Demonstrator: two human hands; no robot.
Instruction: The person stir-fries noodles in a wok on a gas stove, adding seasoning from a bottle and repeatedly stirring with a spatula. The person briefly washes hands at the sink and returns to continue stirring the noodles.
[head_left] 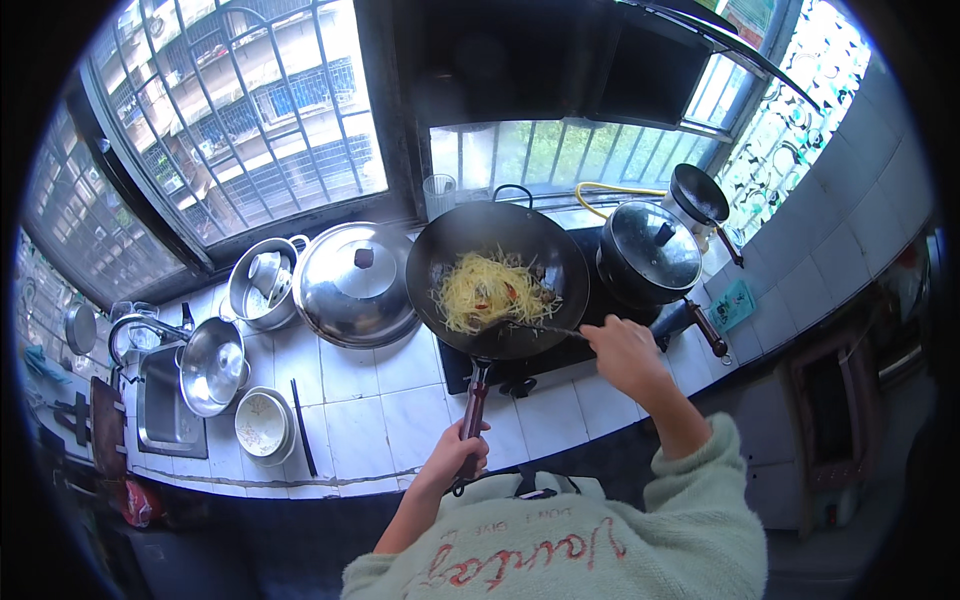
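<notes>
A dark wok (425, 245) rests on the black stove with pale yellow shredded potato (485, 290) in it, flecked with red and dark bits. My left hand (460, 452) is wrapped around its brown handle (475, 405), which points toward me. My right hand (625, 350), at the wok's right rim, grips a dark, thin-handled spatula (548, 327). The spatula's head reaches into the near side of the potato, partly covered by it. Light haze hangs over the wok.
Left of the wok stand a large domed steel lid (350, 290), a steel pot (262, 310), a steel pan (212, 368), stacked bowls (263, 422) and dark chopsticks (303, 427) near the sink (168, 400). To the right is a glass-lidded pan (650, 250), its handle jutting nearward.
</notes>
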